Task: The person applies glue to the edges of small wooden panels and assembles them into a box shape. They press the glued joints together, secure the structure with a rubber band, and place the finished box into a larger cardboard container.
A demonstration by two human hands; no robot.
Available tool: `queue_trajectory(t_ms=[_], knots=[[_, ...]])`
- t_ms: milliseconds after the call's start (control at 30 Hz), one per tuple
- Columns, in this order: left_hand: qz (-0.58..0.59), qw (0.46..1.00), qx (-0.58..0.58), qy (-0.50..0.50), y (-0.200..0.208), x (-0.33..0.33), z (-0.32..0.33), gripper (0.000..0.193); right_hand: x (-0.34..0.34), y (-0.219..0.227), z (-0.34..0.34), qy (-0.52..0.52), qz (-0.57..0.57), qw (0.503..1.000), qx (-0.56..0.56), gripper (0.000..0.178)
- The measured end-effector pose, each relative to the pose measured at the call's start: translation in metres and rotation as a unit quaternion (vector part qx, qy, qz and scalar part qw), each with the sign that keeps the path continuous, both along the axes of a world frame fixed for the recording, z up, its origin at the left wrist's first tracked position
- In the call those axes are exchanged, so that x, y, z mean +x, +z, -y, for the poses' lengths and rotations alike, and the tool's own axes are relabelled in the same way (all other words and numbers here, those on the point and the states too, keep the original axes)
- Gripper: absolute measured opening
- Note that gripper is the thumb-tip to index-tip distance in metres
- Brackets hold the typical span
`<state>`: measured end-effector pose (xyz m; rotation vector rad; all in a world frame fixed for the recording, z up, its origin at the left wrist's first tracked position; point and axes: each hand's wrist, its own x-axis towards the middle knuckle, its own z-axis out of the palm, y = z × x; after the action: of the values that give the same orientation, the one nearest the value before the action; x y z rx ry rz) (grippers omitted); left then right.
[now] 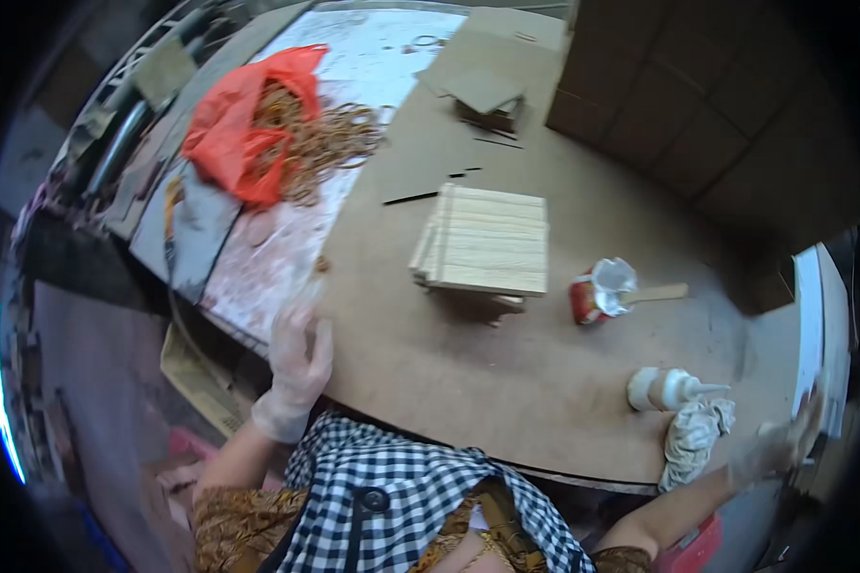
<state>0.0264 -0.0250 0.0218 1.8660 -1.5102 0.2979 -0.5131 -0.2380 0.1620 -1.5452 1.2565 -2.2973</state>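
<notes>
While gloved hands rest open on tabletop (pixel 506 382) edge, left hand (pixel 296 368), right hand (pixel 779 444), one wood-strip stack (pixel 484 241) lies between, beyond; one glue bottle (pixel 669 390) nearer right.

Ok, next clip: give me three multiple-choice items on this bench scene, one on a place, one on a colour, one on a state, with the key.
1. Where does the stack of wooden slat panels lie?
A. on the brown board tabletop
B. inside the plastic bag
C. on the floor

2. What colour is the plastic bag that holds the rubber bands?
A. blue
B. red-orange
C. black

3. How is the left hand?
A. bare, gripping the glue bottle
B. gloved, resting open at the table's near edge
C. gloved, lifting the panels

Key:
1 A, the stack sits mid-table, near the small cup with a wooden stick.
2 B, the bag is bright red-orange at the far left.
3 B, a translucent glove covers it and nothing is in it; the glue bottle lies nearer the right hand, beside a crumpled rag.
</notes>
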Motion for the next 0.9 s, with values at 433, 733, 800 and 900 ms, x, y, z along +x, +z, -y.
queue_trajectory(t_ms=[433, 733, 800, 900], knots=[[0.002, 0.997, 0.038, -0.063, 0.034, 0.124, 0.088, 0.031, 0.222, -0.105, -0.143, 0.404, -0.174, 0.873, 0.212, 0.017], [0.036, 0.948, 0.183, -0.258, 0.036, 0.136, 0.212, 0.084, 0.253, -0.154, -0.143, 0.374, -0.173, 0.852, 0.325, 0.020], [0.061, 0.931, 0.271, -0.236, 0.035, 0.126, 0.242, 0.114, 0.252, -0.155, -0.141, 0.383, -0.158, 0.847, 0.332, 0.022], [0.104, 0.905, 0.357, -0.206, 0.038, 0.111, 0.269, 0.123, 0.251, -0.155, -0.141, 0.373, -0.148, 0.854, 0.332, 0.023]])
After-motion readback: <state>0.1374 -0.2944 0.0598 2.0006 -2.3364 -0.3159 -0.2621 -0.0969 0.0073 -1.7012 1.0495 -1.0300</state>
